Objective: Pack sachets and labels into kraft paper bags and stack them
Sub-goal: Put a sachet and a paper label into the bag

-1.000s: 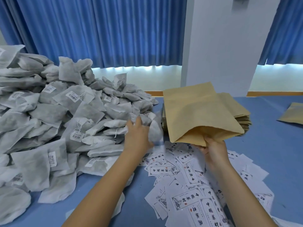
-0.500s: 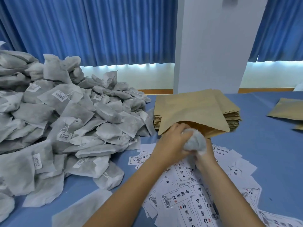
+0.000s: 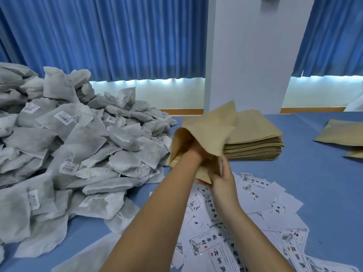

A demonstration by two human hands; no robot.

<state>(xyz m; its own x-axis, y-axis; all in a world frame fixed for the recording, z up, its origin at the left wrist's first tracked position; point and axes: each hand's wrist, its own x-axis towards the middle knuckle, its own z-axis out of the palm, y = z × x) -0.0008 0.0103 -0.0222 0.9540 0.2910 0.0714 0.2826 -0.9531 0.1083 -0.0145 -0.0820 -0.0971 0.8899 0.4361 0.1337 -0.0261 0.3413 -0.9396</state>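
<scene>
One tan kraft paper bag (image 3: 212, 130) was held up off the table, its mouth spread wide toward the camera and its far corner tilted upward; just behind it sat a neat stack of flat kraft bags (image 3: 255, 142); grey-white sachets (image 3: 88, 146) with barcode tags lay heaped at left; printed white labels (image 3: 245, 213) lay scattered in front; more filled kraft bags (image 3: 341, 134) lay far right.

The right grip (image 3: 224, 177) holds the lower edge of a kraft paper bag (image 3: 208, 130) above the table (image 3: 314, 183), and the left forearm (image 3: 157, 203) reaches inside it. Sachets (image 3: 78, 144) lie heaped at left, labels (image 3: 245, 213) scattered beneath.
</scene>
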